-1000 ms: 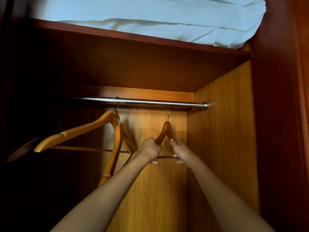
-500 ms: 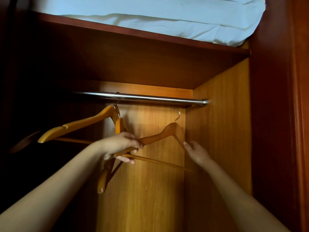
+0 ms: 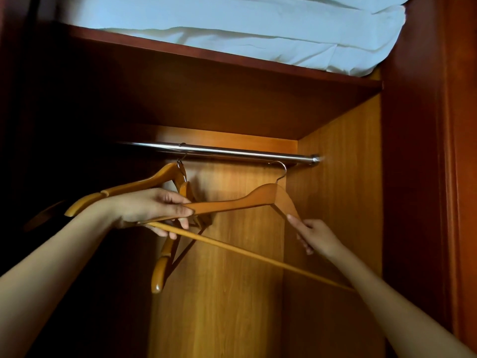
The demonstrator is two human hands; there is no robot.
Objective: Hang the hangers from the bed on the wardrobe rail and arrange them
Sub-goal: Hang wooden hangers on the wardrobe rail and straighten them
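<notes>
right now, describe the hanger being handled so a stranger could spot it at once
Find the metal wardrobe rail under the shelf. Nearest its right end hangs one wooden hanger. Unlike the hangers bunched further left, it hangs alone, with the left hand gripping one arm.

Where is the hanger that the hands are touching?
Head view, right of middle: the hanger is just under the rail, near its right end; the left hand pinches one arm, the right hand touches the other.

One orange-brown wooden hanger point(image 3: 247, 200), wire hook over the polished steel wardrobe rail point(image 3: 232, 152) near its right end, spans both hands: left arm gripped by left hand point(image 3: 152, 210), right arm touching right hand point(image 3: 317, 235). Two matching wooden hangers point(image 3: 144, 183) hang bunched just above left hand, askew.
</notes>
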